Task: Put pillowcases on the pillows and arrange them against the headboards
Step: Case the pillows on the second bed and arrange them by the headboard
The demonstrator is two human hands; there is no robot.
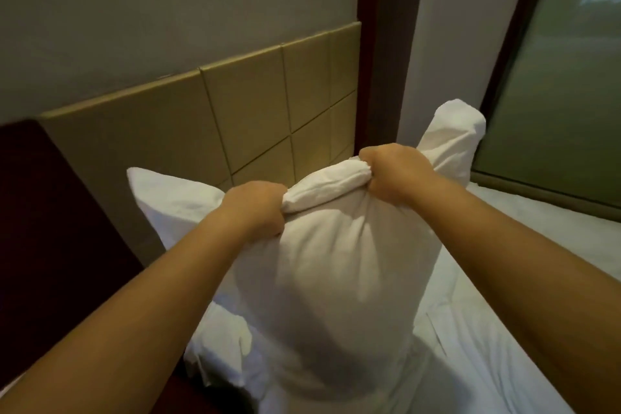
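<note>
A white pillow in a white pillowcase (336,296) stands upright in front of me over the bed. My left hand (255,208) and my right hand (393,175) each grip the bunched top edge of the pillowcase, about a hand's width apart. Behind it, another white pillow (174,202) leans against the tan padded headboard (242,114). A further white pillow corner (453,138) sticks up behind my right hand. More white fabric (221,346) lies bunched at the lower left of the held pillow.
The white bed sheet (504,346) spreads to the right. A dark brown bedside panel (50,228) is on the left, a dark wooden post (386,44) beside the headboard, and a frosted glass panel (554,94) at the right.
</note>
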